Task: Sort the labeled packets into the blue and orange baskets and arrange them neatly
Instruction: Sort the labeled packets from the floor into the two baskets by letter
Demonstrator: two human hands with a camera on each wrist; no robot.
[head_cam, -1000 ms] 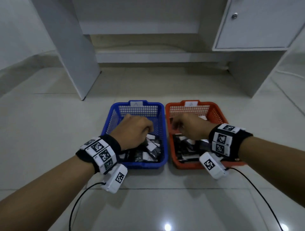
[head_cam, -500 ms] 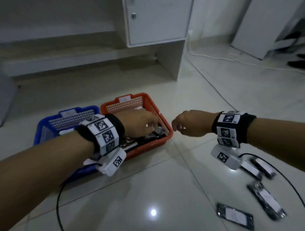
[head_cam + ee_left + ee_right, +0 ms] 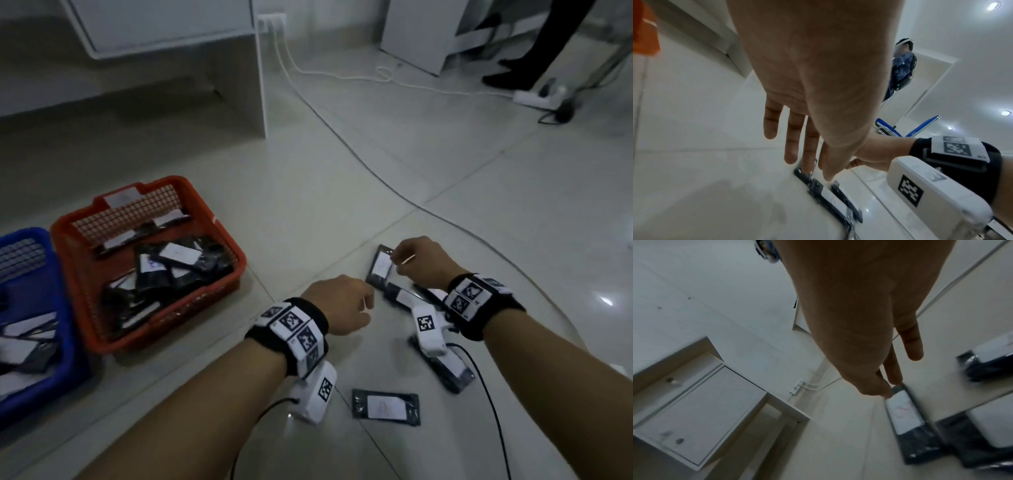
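Observation:
The orange basket (image 3: 219,236) and the blue basket (image 3: 58,284) stand at the left, both holding several black packets with white labels. More packets lie loose on the floor at the right. My right hand (image 3: 394,257) reaches down onto one packet (image 3: 379,270), its thumb and fingertips (image 3: 895,379) touching that packet's (image 3: 900,410) far end. My left hand (image 3: 366,301) hovers just left of a second packet (image 3: 402,297) with its fingers (image 3: 791,146) straight and holding nothing. Another packet (image 3: 385,407) lies nearer me, and one more (image 3: 454,371) sits under my right wrist.
A white cabinet leg (image 3: 258,85) stands behind the baskets. A white cable (image 3: 359,161) runs across the tiles to a power strip (image 3: 537,96). Another person's legs (image 3: 534,44) stand at the top right. Black wrist-camera cords (image 3: 493,411) trail over the floor.
The view has swung right, away from the baskets. Both hands left the baskets and came down over the loose packets on the floor, with the right hand now touching one.

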